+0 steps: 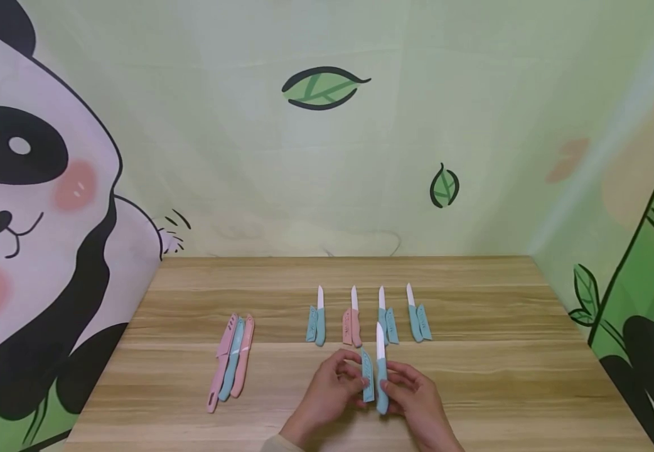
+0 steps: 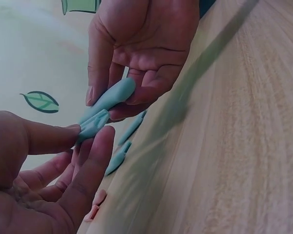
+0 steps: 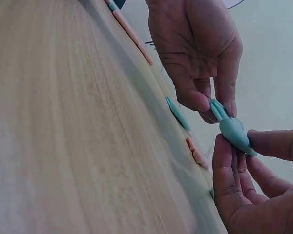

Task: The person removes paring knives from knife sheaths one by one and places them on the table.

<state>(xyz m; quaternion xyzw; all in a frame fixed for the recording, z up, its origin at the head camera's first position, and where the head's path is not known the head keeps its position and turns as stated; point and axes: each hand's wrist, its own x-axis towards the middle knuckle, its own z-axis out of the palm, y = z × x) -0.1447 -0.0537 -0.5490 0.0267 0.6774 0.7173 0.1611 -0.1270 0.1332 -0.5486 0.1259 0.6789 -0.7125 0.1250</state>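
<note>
My left hand [image 1: 331,384] pinches a blue knife sheath [image 1: 368,376] between thumb and fingers. Beside it, my right hand [image 1: 417,397] holds a paring knife [image 1: 381,376] by its blue handle, the white blade pointing away from me. Sheath and knife stand side by side above the table, a narrow gap between them in the head view. In the left wrist view the handle [image 2: 112,97] lies just past the sheath [image 2: 94,126]. The right wrist view shows the handle end [image 3: 234,134] between my right thumb and fingers.
Behind the hands, several unsheathed knives lie in a row, each with its sheath alongside: a blue one [image 1: 321,326], a pink one [image 1: 356,326] and more blue ones, such as the rightmost [image 1: 414,323]. To the left lie three sheathed knives, two pink, one blue [image 1: 231,370], on the wooden table [image 1: 152,376].
</note>
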